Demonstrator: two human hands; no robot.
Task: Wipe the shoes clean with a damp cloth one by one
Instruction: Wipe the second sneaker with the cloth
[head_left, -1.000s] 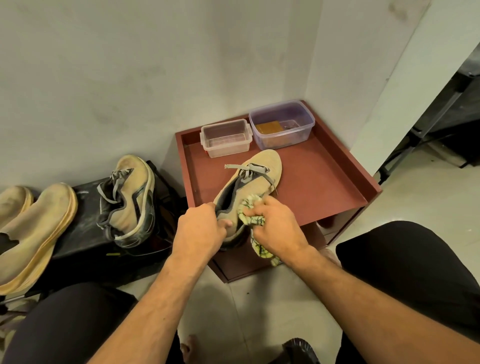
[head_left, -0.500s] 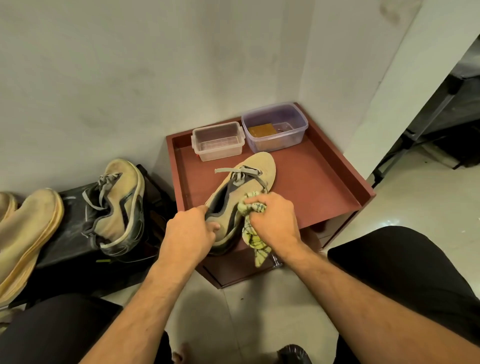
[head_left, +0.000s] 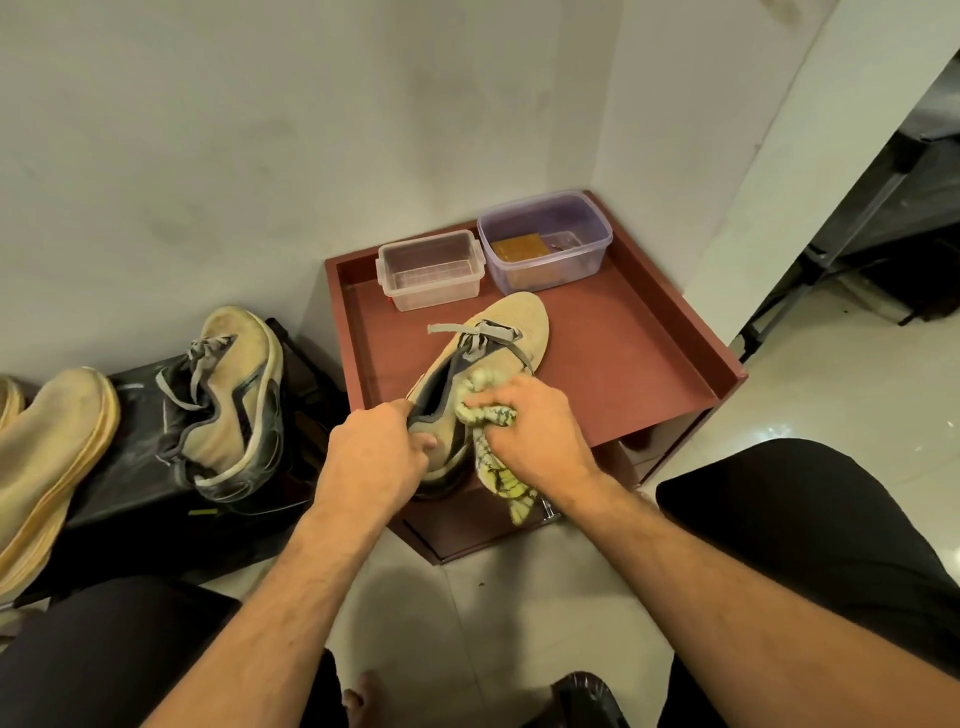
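Since the earlier frame, right hand (head_left: 530, 431) has slid the bunched damp cloth (head_left: 485, 415) toeward along the tan sneaker (head_left: 498, 343). Left hand (head_left: 371, 452) grips the heel collar. Sneaker lies on the red cabinet tray (head_left: 623, 364), toe pointing away.

Tan sneaker (head_left: 511, 325) with grey laces and dark collar lies toe-away on the red-brown table (head_left: 623, 358), heel gripped by the left hand (head_left: 371, 457). Yellow-green patterned cloth (head_left: 491, 431) is bunched in the right hand (head_left: 535, 426), pressed on the shoe's right side, tail hanging past the table's front edge. A second matching sneaker (head_left: 228, 405) leans on a black stand to the left, another tan shoe (head_left: 49, 452) beside it.
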